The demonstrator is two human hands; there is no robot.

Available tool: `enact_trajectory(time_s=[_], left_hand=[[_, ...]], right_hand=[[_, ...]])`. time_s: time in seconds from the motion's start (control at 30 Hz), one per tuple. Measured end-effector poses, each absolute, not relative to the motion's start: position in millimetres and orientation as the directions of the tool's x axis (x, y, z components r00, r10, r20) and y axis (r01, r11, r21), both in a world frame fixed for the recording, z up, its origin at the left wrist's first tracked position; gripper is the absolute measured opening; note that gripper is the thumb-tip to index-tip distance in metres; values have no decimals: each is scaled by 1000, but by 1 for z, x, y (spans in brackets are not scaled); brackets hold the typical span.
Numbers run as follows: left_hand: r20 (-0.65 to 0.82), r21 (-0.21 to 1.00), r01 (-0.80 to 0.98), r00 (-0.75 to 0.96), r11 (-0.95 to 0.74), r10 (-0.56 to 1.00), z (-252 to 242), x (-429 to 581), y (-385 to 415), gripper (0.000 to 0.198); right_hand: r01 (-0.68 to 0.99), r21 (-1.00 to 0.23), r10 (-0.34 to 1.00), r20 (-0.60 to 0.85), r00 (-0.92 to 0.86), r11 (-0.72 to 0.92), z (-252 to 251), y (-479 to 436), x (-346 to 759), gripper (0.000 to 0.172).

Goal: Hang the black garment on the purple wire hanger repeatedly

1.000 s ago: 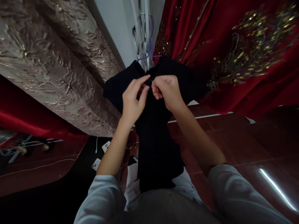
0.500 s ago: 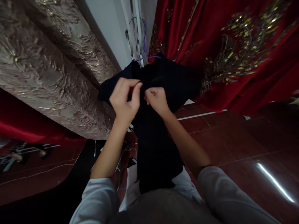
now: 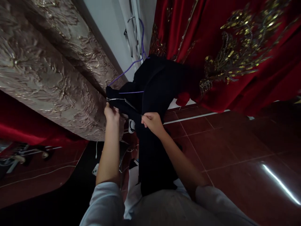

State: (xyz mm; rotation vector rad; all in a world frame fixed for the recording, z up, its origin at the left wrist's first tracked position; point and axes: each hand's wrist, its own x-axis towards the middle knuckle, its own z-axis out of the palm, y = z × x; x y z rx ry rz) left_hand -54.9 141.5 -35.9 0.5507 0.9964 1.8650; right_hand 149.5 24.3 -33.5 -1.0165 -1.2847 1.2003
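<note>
A dark garment (image 3: 160,84) hangs on a purple wire hanger (image 3: 142,40), and its lower part drapes down toward my legs. The hanger's left arm is bare above the cloth, and its lower bar shows inside the open neck. At the garment's left shoulder, my left hand (image 3: 112,113) has its fingers closed on the edge of the cloth. A white string and a thin tag (image 3: 129,103) lie just above it. My right hand (image 3: 152,121) pinches the front edge of the garment near the middle.
Textured beige curtains (image 3: 51,69) hang on the left. Red curtains (image 3: 183,31) with gold sequins hang on the right. White metal poles (image 3: 135,31) stand behind the hanger. Cables and a black surface (image 3: 70,185) are at lower left; red tiles (image 3: 225,141) cover the floor.
My hands have moved apart and lower, the left one out to the garment's left shoulder. The neck has opened wider, the hanger has tilted, and its left arm and lower bar now show.
</note>
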Motion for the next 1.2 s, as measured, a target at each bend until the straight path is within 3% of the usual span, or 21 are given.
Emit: enact_trajectory(time_s=[0.1,0.23,0.3,0.37,0.43,0.5,0.63,0.7,0.8,0.9,1.03,1.13,1.2], left_hand=[[-51,906,-407,-383,-119,922,-61,-27,122,20],[3,979,-201,-153,-34,988,-62,3,93,17],[143,988,-50,-14,-144,990,-44,12,77,14],[350,923,107,170,-370,921,-17,21,61,11],[483,808,163,367,-566,795,11,31,46,14],[517,735,134,524,-665,677,31,41,33,13],[550,637,125,617,-760,563,40,59,25,15],[583,605,146,588,-783,560,35,63,29,16],[538,640,129,628,-757,562,26,62,39,25],[449,741,61,696,-668,561,18,58,52,39],[381,829,90,630,-551,676,5,46,67,54],[196,908,159,656,-387,729,-7,31,65,59],[108,933,162,725,-321,680,-12,21,55,55]], right_hand=[[-132,-989,998,66,26,68,-53,5,155,27],[-67,-997,996,33,84,39,-65,-12,170,35],[79,-992,986,108,127,99,-60,-12,182,30],[276,-934,955,270,124,228,-48,-9,195,15],[355,-864,924,382,1,357,-36,-6,204,53],[256,-874,910,391,-135,413,-25,-4,208,68],[63,-922,906,359,-225,381,-15,-7,209,46],[30,-947,918,304,-255,321,-13,-9,212,51],[-67,-984,940,179,-289,167,-8,-10,218,57],[-249,-968,973,47,-227,-11,2,-9,216,45],[-422,-875,965,-160,-208,-236,21,-2,210,34],[-385,-883,952,-181,-245,-267,38,4,218,27],[-242,-954,953,-105,-286,-178,49,8,227,27]])
